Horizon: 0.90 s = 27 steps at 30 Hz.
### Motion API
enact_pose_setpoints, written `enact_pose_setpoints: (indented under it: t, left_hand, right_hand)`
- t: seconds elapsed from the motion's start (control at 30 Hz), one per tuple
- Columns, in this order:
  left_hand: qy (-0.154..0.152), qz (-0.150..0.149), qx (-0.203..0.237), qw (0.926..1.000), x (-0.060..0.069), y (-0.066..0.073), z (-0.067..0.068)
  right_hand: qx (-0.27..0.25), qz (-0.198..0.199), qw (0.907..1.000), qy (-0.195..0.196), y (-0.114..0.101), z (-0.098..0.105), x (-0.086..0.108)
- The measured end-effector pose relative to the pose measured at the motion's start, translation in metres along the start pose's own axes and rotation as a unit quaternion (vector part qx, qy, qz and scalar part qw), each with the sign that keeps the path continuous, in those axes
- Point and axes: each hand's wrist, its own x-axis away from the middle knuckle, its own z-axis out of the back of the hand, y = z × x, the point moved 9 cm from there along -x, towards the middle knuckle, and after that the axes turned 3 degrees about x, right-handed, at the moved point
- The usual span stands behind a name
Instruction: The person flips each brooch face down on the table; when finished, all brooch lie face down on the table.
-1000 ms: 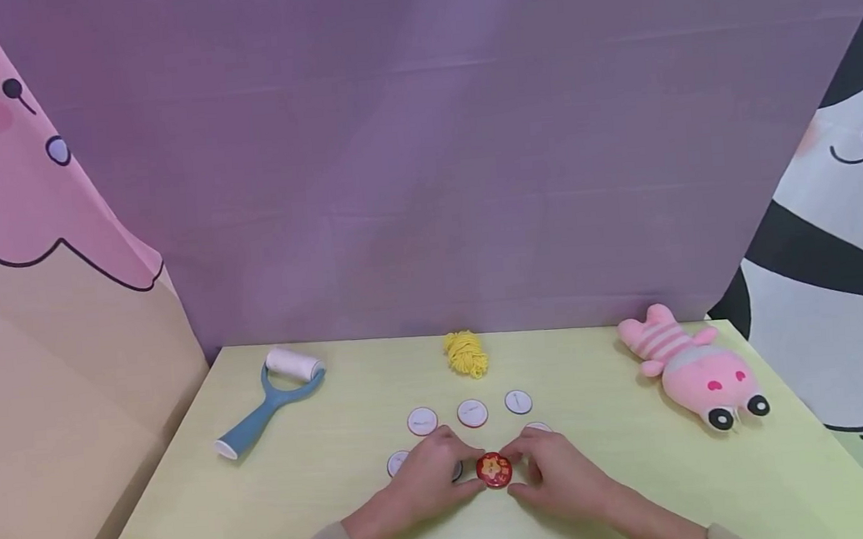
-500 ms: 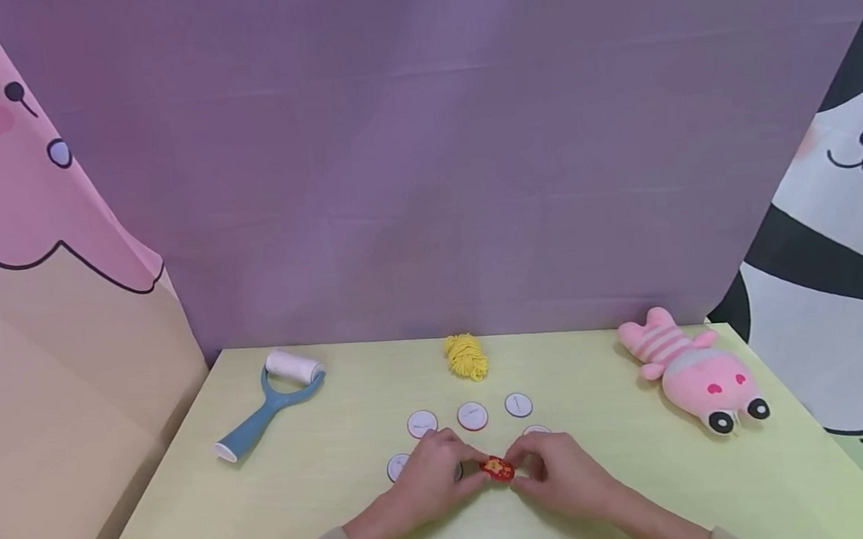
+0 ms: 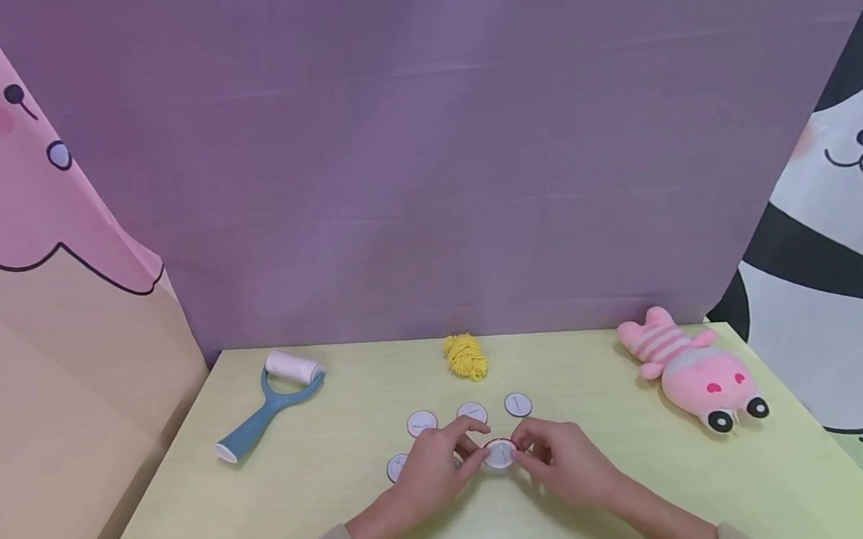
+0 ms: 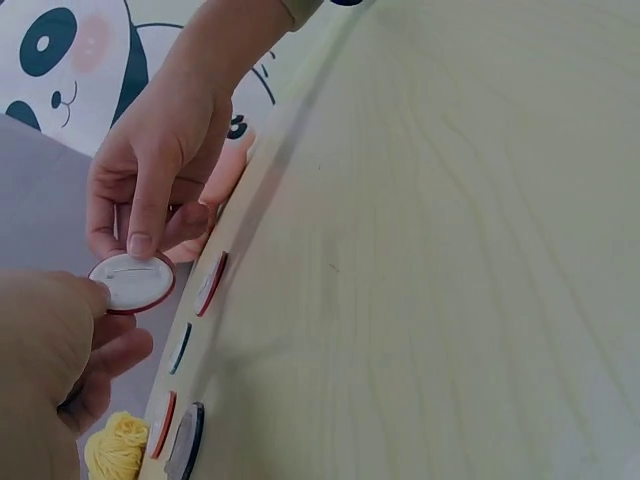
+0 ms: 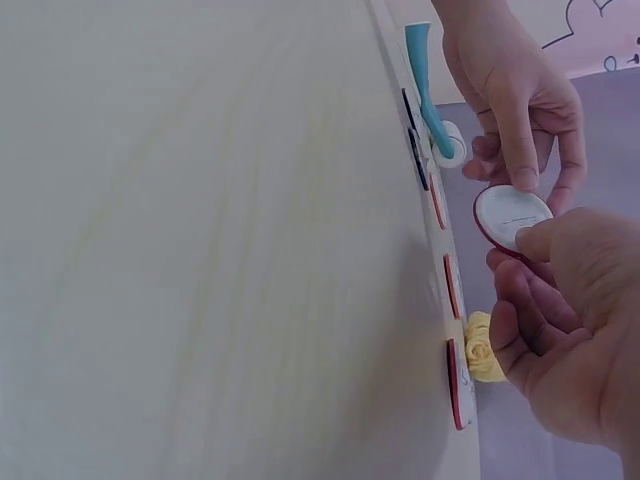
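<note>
A round pin badge [image 3: 500, 454], red-rimmed with its white pin side showing, is held between both hands above the table. My right hand [image 3: 574, 464] pinches its right edge between thumb and fingers. At the left edge, my left hand [image 3: 437, 474] holds it with the thumb on the white face; in the head view its index finger is raised off the badge. The white back and its pin [image 4: 130, 282] also show in the left wrist view. Several other badges lie white side up around the hands, among them one badge [image 3: 518, 404] behind; some are partly covered.
Yellow yarn [image 3: 466, 357] lies at the table's back edge. A blue-handled lint roller [image 3: 268, 408] is at the left, a pink plush toy [image 3: 697, 372] at the right. Behind the pale table [image 3: 193, 520] hangs a purple cloth [image 3: 438, 152].
The badge between the hands has flipped from its red, gold-patterned face to its white back and now sits slightly higher in view. The left index finger has lifted off it.
</note>
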Motion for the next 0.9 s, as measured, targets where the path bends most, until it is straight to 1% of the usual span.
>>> enact_pose_setpoints:
  t: [0.1, 0.23, 0.37, 0.57, 0.7, 0.9]
  left_hand:
    - [0.0, 0.001, 0.042, 0.9991, -0.001, 0.002, 0.001]
    - [0.002, 0.014, 0.099, 0.995, -0.003, 0.004, 0.002]
    - [0.002, 0.022, 0.131, 0.9911, -0.006, 0.006, 0.005]
    - [-0.006, 0.025, 0.153, 0.9879, -0.008, 0.007, 0.008]
    - [-0.006, 0.028, 0.15, 0.9883, -0.008, 0.007, 0.009]
    - [-0.013, 0.022, 0.134, 0.9907, -0.008, 0.009, 0.01]
  right_hand:
    - [0.003, 0.01, 0.9999, 0.012, -0.003, 0.003, -0.001]
    - [0.0, 0.023, 0.9993, 0.029, -0.007, 0.008, -0.001]
    - [-0.005, 0.031, 0.9987, 0.041, -0.01, 0.012, -0.001]
    - [-0.023, 0.046, 0.9973, 0.052, -0.016, 0.019, -0.002]
    - [-0.027, 0.06, 0.9964, 0.053, -0.018, 0.022, -0.002]
    - [-0.022, 0.066, 0.9959, 0.057, -0.019, 0.026, -0.001]
